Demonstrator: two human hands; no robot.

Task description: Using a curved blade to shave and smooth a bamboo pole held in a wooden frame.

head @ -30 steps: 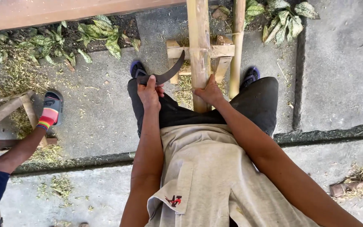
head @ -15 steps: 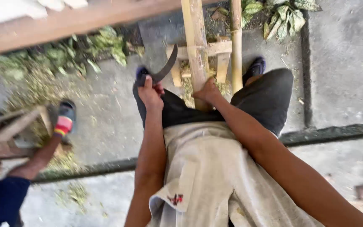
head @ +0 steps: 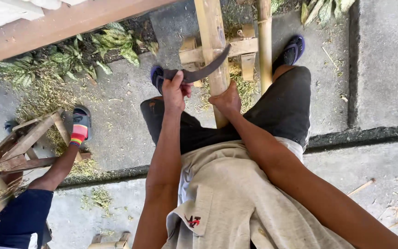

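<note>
**A:** status on the hands?

**B:** left hand (head: 176, 92) fisted tight round the handle of a curved dark blade (head: 208, 69). Blade runs up and right from the fist, tip lying across the bamboo pole (head: 213, 46)

**A:** right?

**B:** right hand (head: 229, 99) clamped on the same pole, fingers wrapped over it, just below where the blade crosses. Both grips closed, nothing loose

**A:** where's the pole sitting?

**B:** between the person's knees, running from the lap away toward the top of the view. Passes over a small wooden cross-frame (head: 242, 46) on the concrete. Second thinner bamboo pole (head: 265, 41) just beside it on the right, roughly parallel

**A:** blade biting or resting?

**B:** cannot tell. Edge touches the pole surface, depth not visible

**A:** feet?

**B:** blue sandals, left one (head: 157, 76) just behind the knife hand, right one (head: 293, 50) near the thinner pole. Dark trousers, beige shirt

**A:** anything else around?

**B:** green shavings (head: 47, 92) scattered on the concrete at left, leafy plants (head: 102, 44) along a reddish wooden beam (head: 70, 20). Second person at lower left: leg out, striped sock and grey slipper (head: 81, 127), foot by a wooden stand (head: 28, 143). Their hands not in view
</note>
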